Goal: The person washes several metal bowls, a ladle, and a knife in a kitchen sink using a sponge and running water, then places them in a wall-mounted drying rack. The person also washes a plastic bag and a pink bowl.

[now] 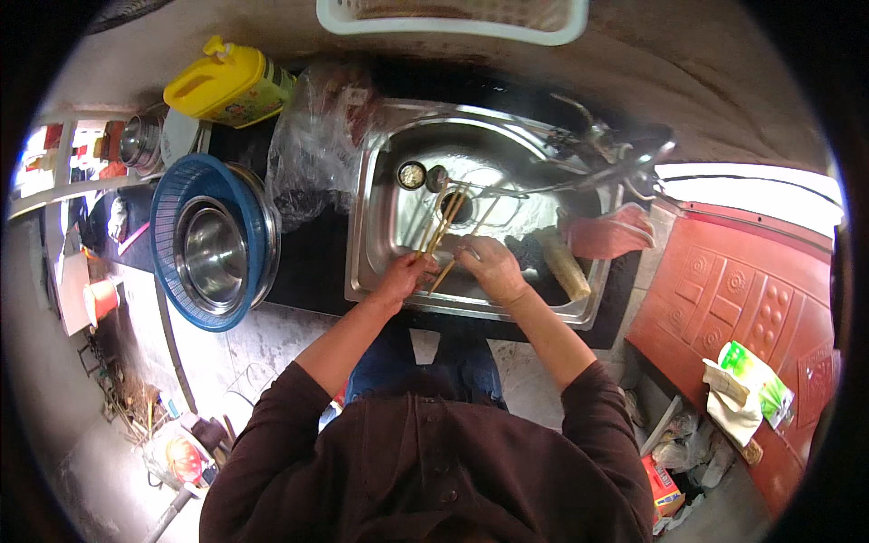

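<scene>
Over the near part of a stainless steel sink [375, 224], my left hand [407, 277] grips several thin wooden chopsticks [449, 216] in a loose bundle pointing away from me. Just right of it, my right hand [490, 266] pinches a single chopstick [484, 218] that slants across the basin. Beyond the hands lies the dark drain opening [456, 208]. A small round strainer with pale bits [411, 175] and a dark round piece [436, 178] sit at the basin's far left. A loofah-like tan roll [567, 268] leans at the right side of the basin.
A pink cloth [607, 232] hangs over the sink's right edge, below the faucet [597, 132]. To the left are a crumpled plastic bag [312, 149], a yellow jug [227, 85] and a blue plastic basket [166, 251] holding a steel bowl [216, 254]. A white basket [451, 28] is at the top.
</scene>
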Demonstrator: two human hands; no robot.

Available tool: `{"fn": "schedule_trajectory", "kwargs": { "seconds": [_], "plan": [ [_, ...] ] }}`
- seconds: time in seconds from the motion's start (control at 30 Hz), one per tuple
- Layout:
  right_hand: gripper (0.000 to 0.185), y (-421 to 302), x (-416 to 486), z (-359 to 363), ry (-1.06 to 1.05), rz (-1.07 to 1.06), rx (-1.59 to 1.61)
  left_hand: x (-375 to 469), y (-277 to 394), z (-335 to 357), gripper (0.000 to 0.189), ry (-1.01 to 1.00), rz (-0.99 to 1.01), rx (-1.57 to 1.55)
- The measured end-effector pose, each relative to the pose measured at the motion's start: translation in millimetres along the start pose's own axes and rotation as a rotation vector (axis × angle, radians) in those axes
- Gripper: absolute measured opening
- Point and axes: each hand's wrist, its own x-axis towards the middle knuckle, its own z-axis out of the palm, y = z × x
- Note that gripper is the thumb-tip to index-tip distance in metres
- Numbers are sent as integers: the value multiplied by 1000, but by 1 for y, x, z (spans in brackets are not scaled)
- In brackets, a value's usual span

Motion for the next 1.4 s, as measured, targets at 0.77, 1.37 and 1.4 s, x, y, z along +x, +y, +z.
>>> {"fn": "schedule_trajectory", "kwargs": {
  "seconds": [0.77, 1.37, 1.4],
  "plan": [
    [45, -12, 9, -88, 447, 863, 1233, -74, 42, 73, 26, -211, 335, 108],
    [51, -76, -22, -75, 279, 113, -39, -70, 66, 82, 25, -146, 300, -293],
    [52, -77, -23, -74, 263, 124, -28, -73, 65, 84, 25, -128, 270, -300]
  ]
}}
